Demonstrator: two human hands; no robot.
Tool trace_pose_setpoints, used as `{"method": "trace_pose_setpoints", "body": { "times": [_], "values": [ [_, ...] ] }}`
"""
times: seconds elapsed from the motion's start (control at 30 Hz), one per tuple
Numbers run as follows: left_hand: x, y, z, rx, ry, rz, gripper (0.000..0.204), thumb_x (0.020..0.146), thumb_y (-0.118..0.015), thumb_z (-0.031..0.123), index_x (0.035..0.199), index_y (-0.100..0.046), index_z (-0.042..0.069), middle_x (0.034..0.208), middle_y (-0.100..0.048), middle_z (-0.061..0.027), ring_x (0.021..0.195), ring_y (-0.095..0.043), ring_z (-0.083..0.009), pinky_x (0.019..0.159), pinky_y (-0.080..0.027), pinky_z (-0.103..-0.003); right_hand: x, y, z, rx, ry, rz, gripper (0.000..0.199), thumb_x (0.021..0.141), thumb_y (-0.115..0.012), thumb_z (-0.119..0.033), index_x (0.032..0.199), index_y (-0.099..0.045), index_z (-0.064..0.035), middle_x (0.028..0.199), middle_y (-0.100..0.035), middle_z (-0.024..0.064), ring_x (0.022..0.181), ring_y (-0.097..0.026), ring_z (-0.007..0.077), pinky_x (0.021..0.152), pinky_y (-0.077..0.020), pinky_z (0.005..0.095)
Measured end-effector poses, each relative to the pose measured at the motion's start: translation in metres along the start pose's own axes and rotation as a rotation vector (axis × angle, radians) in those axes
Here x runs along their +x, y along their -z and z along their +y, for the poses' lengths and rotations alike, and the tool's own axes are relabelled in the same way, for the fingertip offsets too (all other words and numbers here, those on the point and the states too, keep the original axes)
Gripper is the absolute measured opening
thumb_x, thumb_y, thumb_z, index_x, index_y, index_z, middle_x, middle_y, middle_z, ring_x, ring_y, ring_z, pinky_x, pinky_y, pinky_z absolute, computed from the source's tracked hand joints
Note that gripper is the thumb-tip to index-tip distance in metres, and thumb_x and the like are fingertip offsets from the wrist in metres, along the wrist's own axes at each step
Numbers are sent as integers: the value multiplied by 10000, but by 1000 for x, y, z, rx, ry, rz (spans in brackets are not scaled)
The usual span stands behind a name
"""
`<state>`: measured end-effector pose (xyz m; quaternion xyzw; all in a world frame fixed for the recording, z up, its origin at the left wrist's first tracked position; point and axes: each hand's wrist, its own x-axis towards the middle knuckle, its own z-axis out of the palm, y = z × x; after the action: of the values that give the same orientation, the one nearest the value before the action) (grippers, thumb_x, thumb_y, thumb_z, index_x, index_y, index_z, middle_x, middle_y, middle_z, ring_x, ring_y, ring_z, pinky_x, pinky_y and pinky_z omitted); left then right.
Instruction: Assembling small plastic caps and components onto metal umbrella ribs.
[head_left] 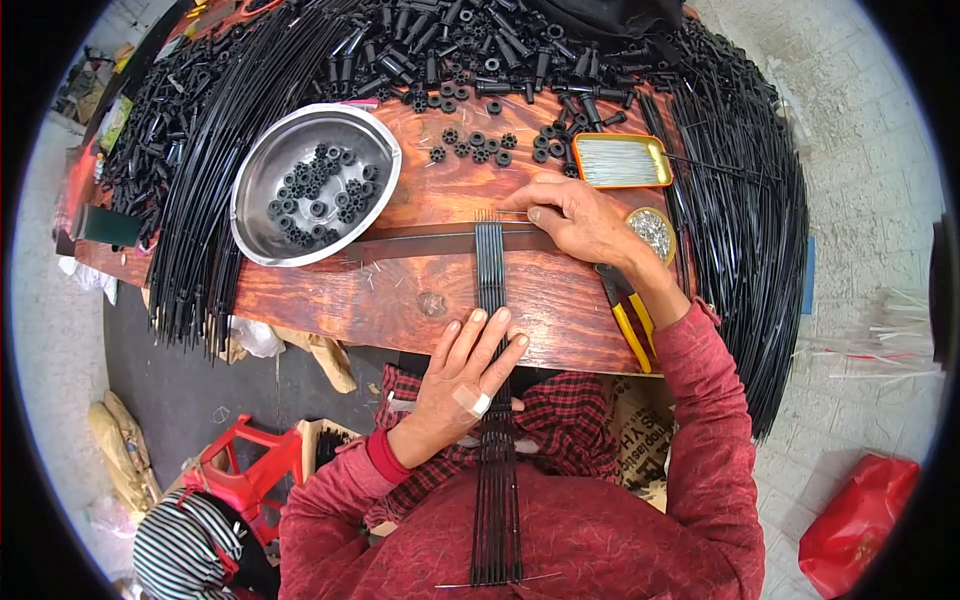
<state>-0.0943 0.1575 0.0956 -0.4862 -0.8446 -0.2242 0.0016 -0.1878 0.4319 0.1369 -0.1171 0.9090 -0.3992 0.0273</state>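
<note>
A row of thin black rods lies side by side from the table's middle down over my lap, with fine metal tips at the far end. My left hand, a plaster on its back, rests on the rods near the table's front edge, fingers stretched out. At the far tips, my right hand is closed in a pinch on what looks like a thin metal wire. A dark flat strip crosses beneath the rods. Yellow-handled pliers lie below my right wrist.
A metal bowl of black toothed rings stands left. An orange-rimmed tin of thin wires and a round tub of small metal bits sit right. Black rod bundles flank the wooden table; black plastic parts heap behind.
</note>
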Motion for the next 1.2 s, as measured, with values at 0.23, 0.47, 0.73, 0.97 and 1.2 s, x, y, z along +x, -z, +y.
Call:
{"method": "trace_pose_setpoints", "body": {
  "times": [0.23,0.47,0.73,0.97,1.2],
  "values": [
    [0,0,0,16,-2,4,764,825,-658,572,1456,-513,166,1569,-383,-152,1429,-347,-360,1184,-251,-486,3,-3,-2,57,-19,2,245,885,-600,-24,1092,-728,-48,1017,-695,112,987,-658,281,873,-512,377],
    [0,0,0,9,-7,6,760,831,-653,572,1456,-513,163,1571,-380,-154,1427,-346,-359,1183,-252,-486,5,-11,-2,11,17,69,234,884,-593,-32,1070,-736,-41,1017,-695,125,947,-672,277,840,-517,382],
    [0,2,0,-20,4,-8,756,839,-646,577,1456,-512,161,1572,-379,-156,1431,-340,-358,1183,-250,-486,7,-8,-9,66,-42,36,227,899,-581,-15,1067,-732,-40,988,-682,119,946,-666,277,829,-513,370],
    [-1,1,-1,-5,4,-13,754,842,-643,579,1458,-511,165,1567,-388,-159,1430,-345,-358,1186,-239,-480,6,-12,-4,78,-42,52,215,905,-577,-20,1071,-714,-35,1007,-684,119,954,-664,271,834,-514,368],
    [0,0,-1,14,-3,-11,755,839,-644,579,1457,-512,167,1567,-388,-162,1429,-348,-357,1187,-233,-480,7,-14,-5,39,-26,55,234,922,-566,-20,1116,-696,-35,1026,-667,96,981,-630,243,880,-492,356]
  ]
}}
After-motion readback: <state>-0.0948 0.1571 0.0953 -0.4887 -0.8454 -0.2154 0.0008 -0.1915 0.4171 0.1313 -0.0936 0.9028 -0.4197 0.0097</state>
